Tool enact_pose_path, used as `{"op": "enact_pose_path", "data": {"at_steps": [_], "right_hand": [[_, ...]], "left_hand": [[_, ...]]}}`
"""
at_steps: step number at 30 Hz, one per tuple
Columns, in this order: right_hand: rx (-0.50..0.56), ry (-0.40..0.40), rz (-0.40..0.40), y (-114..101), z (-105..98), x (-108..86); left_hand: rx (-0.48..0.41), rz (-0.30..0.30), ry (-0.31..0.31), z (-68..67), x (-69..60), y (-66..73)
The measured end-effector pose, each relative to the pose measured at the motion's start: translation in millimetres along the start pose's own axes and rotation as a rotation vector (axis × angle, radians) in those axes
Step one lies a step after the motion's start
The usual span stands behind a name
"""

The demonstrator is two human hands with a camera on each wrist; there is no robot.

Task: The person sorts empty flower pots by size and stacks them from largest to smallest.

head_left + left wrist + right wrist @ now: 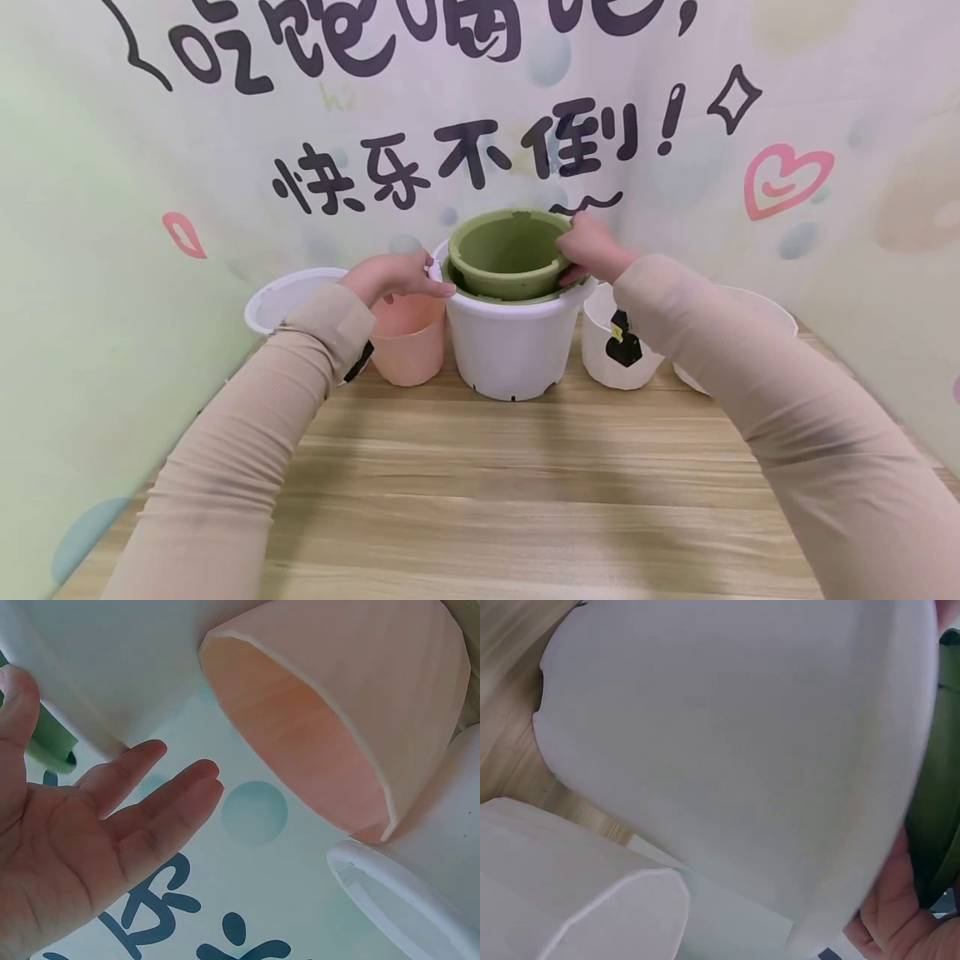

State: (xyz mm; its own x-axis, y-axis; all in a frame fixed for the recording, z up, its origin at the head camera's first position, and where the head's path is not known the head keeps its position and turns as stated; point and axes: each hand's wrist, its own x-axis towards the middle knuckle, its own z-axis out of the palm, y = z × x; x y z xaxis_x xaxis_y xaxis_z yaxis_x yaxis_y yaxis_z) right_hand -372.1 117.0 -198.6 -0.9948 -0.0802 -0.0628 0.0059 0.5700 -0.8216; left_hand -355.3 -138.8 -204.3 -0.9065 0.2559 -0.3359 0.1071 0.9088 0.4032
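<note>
A big white pot (513, 354) stands upright on the table against the backdrop. Nested in it is a green pot whose rim (487, 298) shows just inside the white one. A smaller green pot (502, 286) sits partly inside that, its upper part standing above the others. My right hand (592, 248) grips the smaller green pot's rim on the right side; some of its fingers are hidden. At the white pot's left rim is my left hand (401, 275), its thumb reaching over the edge. In the left wrist view its fingers (169, 814) are spread and loosely extended.
Left of the white pot are a pink pot (408, 342) and a white pot with a wide rim (262, 304). To the right stand a white pot with a black mark (611, 358) and another white pot (765, 308), partly behind my sleeve. Wood-grain table (517, 492) lies in front.
</note>
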Motion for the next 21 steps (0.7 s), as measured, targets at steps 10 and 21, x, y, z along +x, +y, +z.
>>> {"op": "enact_pose_path", "data": {"at_steps": [10,21], "right_hand": [[-0.507,0.129,-0.095,6,12,9.1],[-0.653,0.19,-0.143,17,7,22.4]], "left_hand": [[-0.001,0.0,0.01,-1.9,-1.2,0.5],[0.011,0.028,0.007,-1.0,-4.0,1.2]]}}
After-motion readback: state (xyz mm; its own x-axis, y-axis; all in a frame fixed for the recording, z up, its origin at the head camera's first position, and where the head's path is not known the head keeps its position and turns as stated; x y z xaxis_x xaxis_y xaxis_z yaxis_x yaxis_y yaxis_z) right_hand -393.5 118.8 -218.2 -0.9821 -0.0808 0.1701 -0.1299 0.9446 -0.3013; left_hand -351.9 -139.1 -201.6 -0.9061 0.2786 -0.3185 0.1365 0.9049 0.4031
